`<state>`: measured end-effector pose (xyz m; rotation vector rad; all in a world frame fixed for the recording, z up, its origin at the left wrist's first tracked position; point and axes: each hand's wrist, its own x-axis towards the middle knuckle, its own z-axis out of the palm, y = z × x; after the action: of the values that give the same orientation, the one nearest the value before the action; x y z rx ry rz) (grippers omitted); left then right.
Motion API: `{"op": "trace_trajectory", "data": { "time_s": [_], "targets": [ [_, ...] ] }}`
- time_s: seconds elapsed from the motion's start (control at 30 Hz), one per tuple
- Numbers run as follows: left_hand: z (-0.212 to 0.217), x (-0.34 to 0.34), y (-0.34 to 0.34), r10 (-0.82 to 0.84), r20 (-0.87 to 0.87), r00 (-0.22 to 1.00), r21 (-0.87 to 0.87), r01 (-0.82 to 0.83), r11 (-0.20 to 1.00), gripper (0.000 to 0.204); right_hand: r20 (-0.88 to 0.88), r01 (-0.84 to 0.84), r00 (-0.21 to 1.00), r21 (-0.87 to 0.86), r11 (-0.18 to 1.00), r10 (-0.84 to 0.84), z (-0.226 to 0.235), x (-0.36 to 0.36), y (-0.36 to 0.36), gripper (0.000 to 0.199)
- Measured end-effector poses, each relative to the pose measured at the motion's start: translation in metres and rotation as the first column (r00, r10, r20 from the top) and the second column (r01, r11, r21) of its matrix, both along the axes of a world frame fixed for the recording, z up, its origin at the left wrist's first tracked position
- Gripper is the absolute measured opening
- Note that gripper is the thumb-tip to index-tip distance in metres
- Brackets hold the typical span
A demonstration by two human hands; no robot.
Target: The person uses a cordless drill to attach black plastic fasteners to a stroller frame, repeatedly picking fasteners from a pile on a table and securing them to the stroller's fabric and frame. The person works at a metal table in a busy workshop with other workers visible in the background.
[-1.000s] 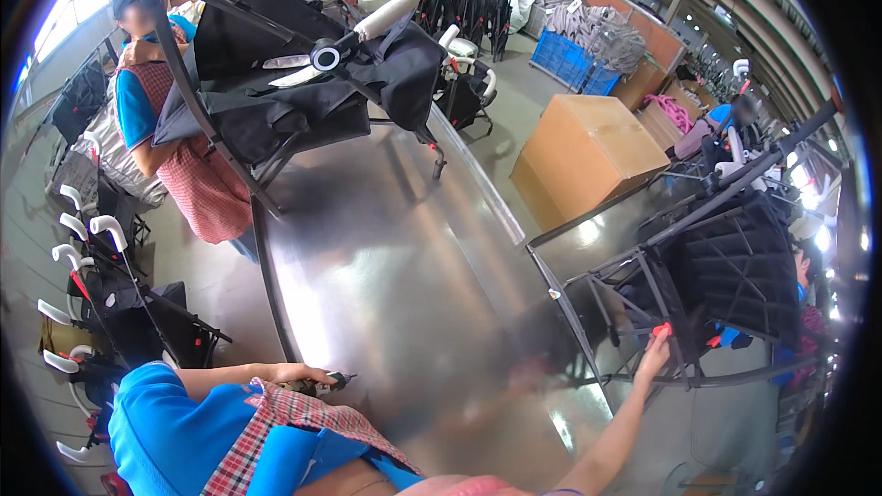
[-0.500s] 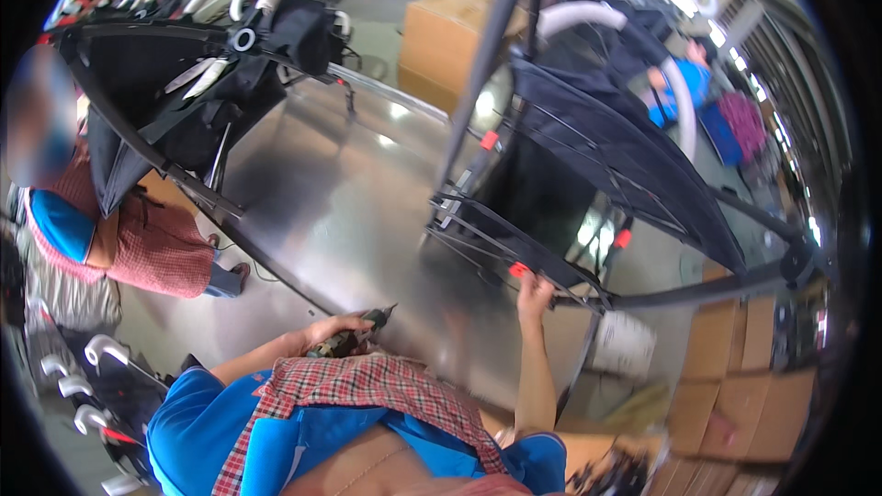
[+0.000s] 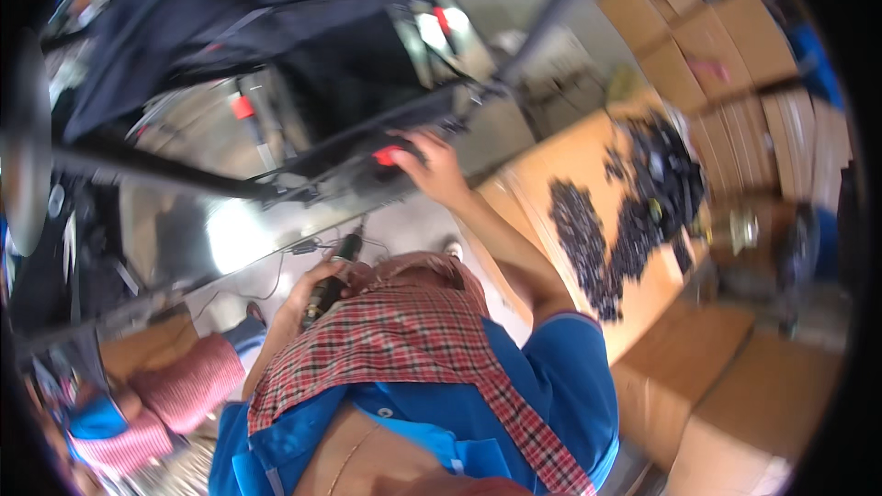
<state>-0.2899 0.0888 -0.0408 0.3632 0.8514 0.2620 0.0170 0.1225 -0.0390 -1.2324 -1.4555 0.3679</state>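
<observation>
At the lower middle, my left hand [image 3: 310, 292] is closed round a dark power screwdriver [image 3: 349, 246], its bit pointing up and away from me. My right hand [image 3: 435, 171] reaches forward, with fingers and thumb at a red piece [image 3: 386, 155] on the lower bar of a black stroller frame. The stroller's dark fabric [image 3: 340, 64] spreads above and beyond both hands. Another red fitting [image 3: 242, 107] sits on a strut further left. The screwdriver stays apart from the frame. Motion blur softens the right fingers and the bar.
Right of me, a wooden-topped table [image 3: 533, 197] carries heaps of small black parts [image 3: 588, 253]. Cardboard boxes [image 3: 726, 404] stand below it and more are stacked behind. The stroller stands on a shiny metal worktop [image 3: 175, 230]. At the lower left a person in pink checks [image 3: 184, 386] is close by.
My view has swung to the right, bringing the table of black parts into sight. The stroller now appears further left and nearer. My right hand remains at a red piece; the left keeps the screwdriver.
</observation>
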Motion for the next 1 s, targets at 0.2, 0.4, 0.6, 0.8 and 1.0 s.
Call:
{"op": "trace_trajectory", "data": {
  "time_s": [0.2,0.4,0.6,0.8,1.0],
  "targets": [
    [0.009,0.057,-0.001,-0.096,0.163,0.982,-0.051,0.105,0.993,0.054,0.254,0.302,0.933,-0.163,0.939,-0.256,-0.011,0.09,-0.112,0.032],
    [0.025,0.167,-0.023,-0.381,0.202,0.902,0.066,0.376,0.924,0.088,0.459,0.698,0.708,-0.347,0.626,-0.536,-0.037,0.228,-0.264,0.021],
    [0.045,0.265,-0.044,-0.631,0.058,0.774,0.155,0.618,0.771,0.094,0.638,0.85,0.517,-0.309,0.426,-0.57,-0.081,0.3,-0.349,0.013],
    [0.063,0.313,-0.066,-0.69,0.009,0.724,0.118,0.684,0.72,0.09,0.644,0.847,0.51,-0.262,0.462,-0.57,-0.101,0.317,-0.342,0.01],
    [0.056,0.336,-0.068,-0.8,-0.045,0.599,0.463,0.722,0.514,0.099,-0.633,0.309,0.517,-0.49,0.815,-0.576,-0.053,0.285,-0.322,0.006]
  ]
}}
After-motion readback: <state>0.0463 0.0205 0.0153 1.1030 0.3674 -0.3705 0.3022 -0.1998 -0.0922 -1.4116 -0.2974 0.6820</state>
